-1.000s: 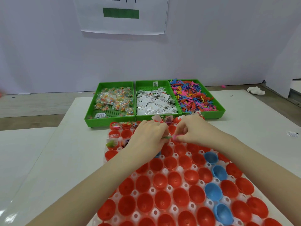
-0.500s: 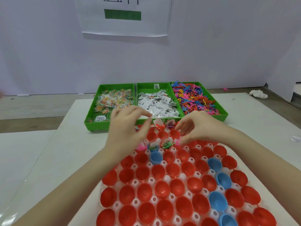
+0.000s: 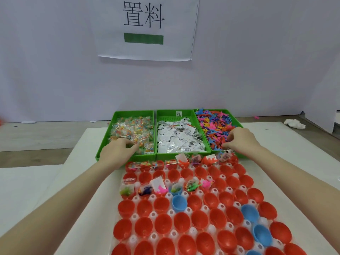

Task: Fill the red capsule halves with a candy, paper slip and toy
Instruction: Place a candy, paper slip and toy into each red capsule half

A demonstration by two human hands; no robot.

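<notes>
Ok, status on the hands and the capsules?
Left hand in candy bin, right hand in toy bin. Most red capsules empty. Nothing blocking.

Packing workstation, labelled wall sign point(image 3: 145, 28), green sorting bins point(image 3: 181, 115), capsule tray point(image 3: 211, 229)

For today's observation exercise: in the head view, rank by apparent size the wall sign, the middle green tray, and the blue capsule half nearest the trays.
1. Wall sign
2. Middle green tray
3. Blue capsule half

The gaps look clear, though the sign hangs farthest away.
</notes>
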